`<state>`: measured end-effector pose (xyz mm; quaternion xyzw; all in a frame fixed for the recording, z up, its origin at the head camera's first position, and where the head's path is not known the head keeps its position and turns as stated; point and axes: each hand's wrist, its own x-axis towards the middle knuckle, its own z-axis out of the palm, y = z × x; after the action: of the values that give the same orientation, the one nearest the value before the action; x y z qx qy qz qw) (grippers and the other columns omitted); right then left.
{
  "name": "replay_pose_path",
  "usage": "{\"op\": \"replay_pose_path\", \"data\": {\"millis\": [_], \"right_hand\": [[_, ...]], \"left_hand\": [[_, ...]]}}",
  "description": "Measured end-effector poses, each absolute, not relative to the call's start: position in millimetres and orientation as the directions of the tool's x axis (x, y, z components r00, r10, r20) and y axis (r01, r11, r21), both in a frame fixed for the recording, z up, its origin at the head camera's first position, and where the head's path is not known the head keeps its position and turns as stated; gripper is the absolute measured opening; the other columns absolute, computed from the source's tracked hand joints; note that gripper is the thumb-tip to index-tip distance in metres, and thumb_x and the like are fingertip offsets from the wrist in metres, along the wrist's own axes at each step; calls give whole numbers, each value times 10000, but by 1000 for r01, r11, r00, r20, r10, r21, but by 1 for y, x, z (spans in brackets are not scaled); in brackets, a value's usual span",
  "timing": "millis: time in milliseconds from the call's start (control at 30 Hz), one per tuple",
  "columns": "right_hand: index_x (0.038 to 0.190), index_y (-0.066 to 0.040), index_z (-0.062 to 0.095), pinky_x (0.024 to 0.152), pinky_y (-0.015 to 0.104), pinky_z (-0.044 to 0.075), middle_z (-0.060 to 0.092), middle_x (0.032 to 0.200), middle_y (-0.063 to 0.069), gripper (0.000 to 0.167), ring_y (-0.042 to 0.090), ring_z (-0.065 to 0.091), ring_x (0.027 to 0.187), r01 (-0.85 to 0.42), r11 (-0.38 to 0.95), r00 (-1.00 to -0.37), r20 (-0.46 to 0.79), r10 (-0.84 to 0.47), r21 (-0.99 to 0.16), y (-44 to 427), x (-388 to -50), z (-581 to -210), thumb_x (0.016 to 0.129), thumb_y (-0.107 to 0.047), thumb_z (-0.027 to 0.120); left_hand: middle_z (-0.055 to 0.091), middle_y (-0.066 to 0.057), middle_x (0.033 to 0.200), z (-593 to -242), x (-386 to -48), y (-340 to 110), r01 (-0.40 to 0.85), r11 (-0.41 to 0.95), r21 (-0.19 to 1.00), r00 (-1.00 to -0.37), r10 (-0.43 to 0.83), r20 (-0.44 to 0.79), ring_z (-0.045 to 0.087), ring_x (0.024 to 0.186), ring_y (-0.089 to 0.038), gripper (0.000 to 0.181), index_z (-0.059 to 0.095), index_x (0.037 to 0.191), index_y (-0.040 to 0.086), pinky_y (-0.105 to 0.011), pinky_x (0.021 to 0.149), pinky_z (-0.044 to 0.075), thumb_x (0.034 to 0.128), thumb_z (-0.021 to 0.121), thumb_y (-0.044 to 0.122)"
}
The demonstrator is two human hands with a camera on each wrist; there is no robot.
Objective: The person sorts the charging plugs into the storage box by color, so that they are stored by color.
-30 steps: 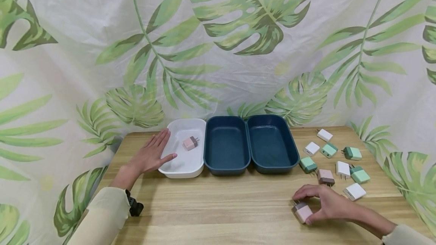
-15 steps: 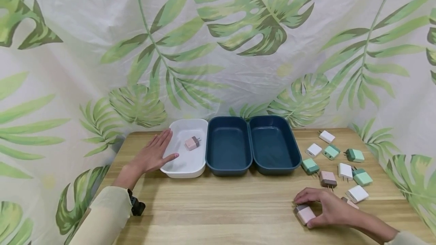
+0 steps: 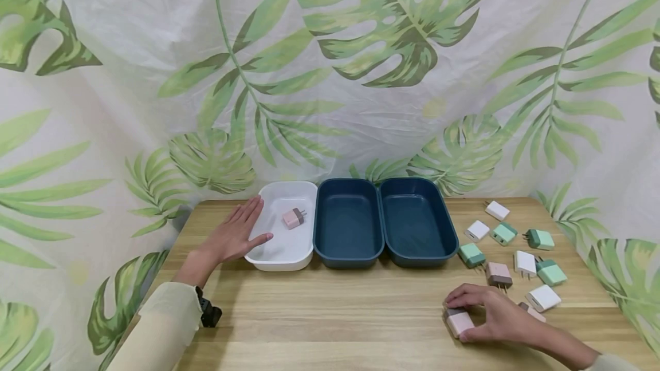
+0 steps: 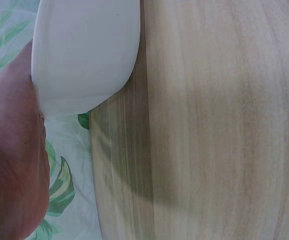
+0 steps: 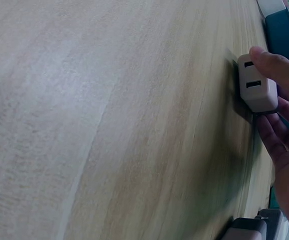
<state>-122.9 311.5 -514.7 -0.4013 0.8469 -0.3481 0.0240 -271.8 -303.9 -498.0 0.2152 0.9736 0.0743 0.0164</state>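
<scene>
With straight fingers, the left hand rests against the left rim of the white tray, which holds a pink and brown plug adapter. At the front right of the table, the right hand pinches another pink adapter between thumb and fingers. In the right wrist view that adapter shows two USB slots, the thumb on its top end and fingers curled by its side. The left wrist view shows the hand beside the tray wall.
Two dark blue trays stand side by side right of the white one. Several white, green and pink adapters lie loose at the right, among them a green one and a white one. A leaf-patterned cloth hangs behind.
The head view has shifted slightly, moving the scene a little rightward. A pink adapter behind the right hand has come into sight. Both hands keep nearly the same pose.
</scene>
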Motion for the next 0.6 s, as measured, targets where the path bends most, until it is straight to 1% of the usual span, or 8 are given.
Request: {"op": "replay_pose_path", "data": {"millis": [133,267,600], "right_hand": [[1209,-208,787,910,211,548,727,1212,-66,414,80,680,1100,-659,460,-693,242,-679,-596,307,-124,-512,837,-326,926],[1212,-198,789,905,220,552,728,1214,-60,402,79,680,1104,-662,463,-693,246,-677,-590,303,-126,-509,854,-336,912],[1238,-187,782,886,246,572,731,1225,-39,415,82,684,1114,-664,452,-685,241,-688,-596,292,-133,-501,874,-353,894]], "left_hand": [[60,-189,1776,-498,-271,-304,427,890,158,-903,429,25,85,1637,-386,992,114,1687,-14,-582,1306,106,1049,497,641],[95,-207,1768,-499,-270,-304,438,885,157,-899,436,45,128,1625,-412,979,145,1681,-27,-597,1297,138,1049,515,623],[55,-189,1776,-498,-272,-304,430,892,137,-902,432,20,92,1635,-393,982,116,1686,-17,-569,1311,91,1052,502,627]]}}
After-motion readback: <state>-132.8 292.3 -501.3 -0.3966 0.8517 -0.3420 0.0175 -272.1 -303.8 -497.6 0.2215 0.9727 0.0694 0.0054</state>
